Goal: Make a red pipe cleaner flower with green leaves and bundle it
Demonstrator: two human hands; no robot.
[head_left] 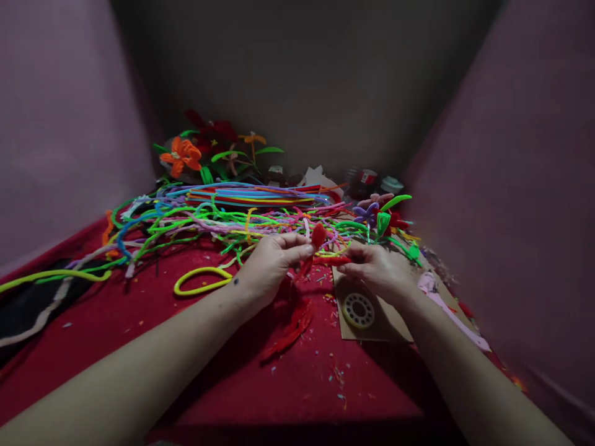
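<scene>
Between thumb and fingers, my left hand (pixel 283 257) pinches a red pipe-cleaner piece (pixel 318 235) whose rounded, flattened end points up. To its right, my right hand (pixel 374 266) is closed on the right end of a red strip (pixel 331 261) that stretches toward the left hand. Whether the two red parts are one piece I cannot tell. Below the hands, another red fuzzy piece (pixel 292 331) lies on the red cloth (pixel 227 384). A yellow pipe-cleaner loop (pixel 202 292) rests beside my left wrist.
A tangle of coloured pipe cleaners (pixel 223 220) spreads behind the hands. Finished flowers (pixel 181 156) stand at the back left. A tape roll (pixel 358 310) sits on cardboard (pixel 385 331) under my right forearm. A bottle (pixel 365 183) is at the back right, and scraps litter the cloth.
</scene>
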